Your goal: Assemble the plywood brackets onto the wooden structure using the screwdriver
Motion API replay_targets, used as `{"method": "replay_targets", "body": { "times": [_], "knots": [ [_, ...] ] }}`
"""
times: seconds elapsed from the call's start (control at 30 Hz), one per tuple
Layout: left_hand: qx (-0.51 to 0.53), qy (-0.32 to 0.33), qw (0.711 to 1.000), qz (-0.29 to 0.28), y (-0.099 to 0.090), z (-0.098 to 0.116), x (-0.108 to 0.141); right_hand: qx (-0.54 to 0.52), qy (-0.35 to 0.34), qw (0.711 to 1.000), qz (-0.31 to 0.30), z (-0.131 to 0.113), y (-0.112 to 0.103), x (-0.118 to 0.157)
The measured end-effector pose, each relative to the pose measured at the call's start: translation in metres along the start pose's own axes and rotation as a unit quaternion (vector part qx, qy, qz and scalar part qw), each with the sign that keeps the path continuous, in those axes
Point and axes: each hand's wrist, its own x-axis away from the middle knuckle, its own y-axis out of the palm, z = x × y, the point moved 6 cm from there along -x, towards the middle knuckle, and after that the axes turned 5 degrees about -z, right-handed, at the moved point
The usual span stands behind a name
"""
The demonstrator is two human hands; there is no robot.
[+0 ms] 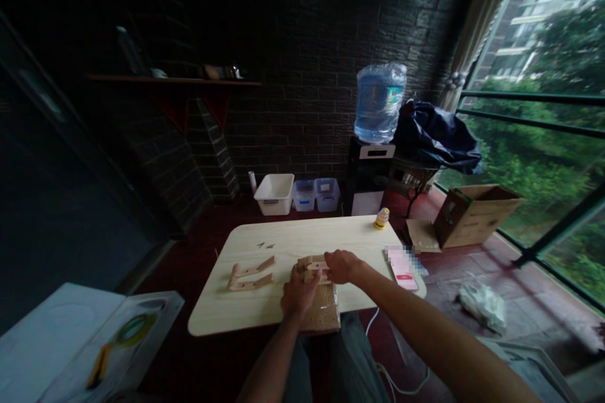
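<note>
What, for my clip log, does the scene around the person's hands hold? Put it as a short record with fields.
Left hand: left hand holds wooden pieces from the near side
Right hand: right hand grips their right end
Under the hands: taped cardboard, over the near edge of the table
Left on table: another wooden frame with two arms
Right on table: phone with a pink screen; small bottle at the far corner
Behind table: white tub; water dispenser
Unclear: how the held pieces join
</note>
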Motion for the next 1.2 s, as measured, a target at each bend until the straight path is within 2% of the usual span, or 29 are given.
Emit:
{"method": "replay_targets", "body": {
  "times": [0.2, 0.3, 0.47, 0.57, 0.7, 0.83, 1.0, 1.2],
  "knots": [
    [0.004, 0.012, 1.0, -0.003, -0.002, 0.004, 0.002, -0.007, -0.034, 0.999, -0.042, -0.001, 0.002, 0.0],
    [0.008, 0.003, 1.0, -0.004, -0.001, 0.003, 0.001, 0.004, -0.029, 0.999, -0.029, 0.003, 0.0, 0.001],
    [0.015, -0.002, 1.0, -0.012, 0.0, 0.003, 0.0, -0.013, 0.029, 0.999, 0.009, 0.009, -0.003, 0.006],
    [0.01, -0.001, 1.0, -0.005, 0.0, 0.002, 0.0, -0.024, 0.002, 1.0, -0.014, 0.004, -0.006, 0.009],
    [0.004, 0.0, 1.0, -0.001, 0.002, 0.001, 0.0, 0.017, -0.037, 0.999, -0.024, -0.001, -0.011, 0.009],
    [-0.009, 0.004, 1.0, 0.007, 0.004, 0.0, -0.001, 0.042, -0.034, 0.999, -0.003, -0.001, -0.009, 0.003],
    [-0.016, -0.003, 1.0, 0.003, 0.004, -0.001, -0.001, 0.019, -0.025, 0.999, 0.018, 0.003, 0.001, -0.003],
    [-0.013, -0.007, 1.0, -0.001, 0.001, 0.001, 0.001, -0.018, -0.023, 0.999, 0.013, 0.008, 0.004, 0.006]
  ]
}}
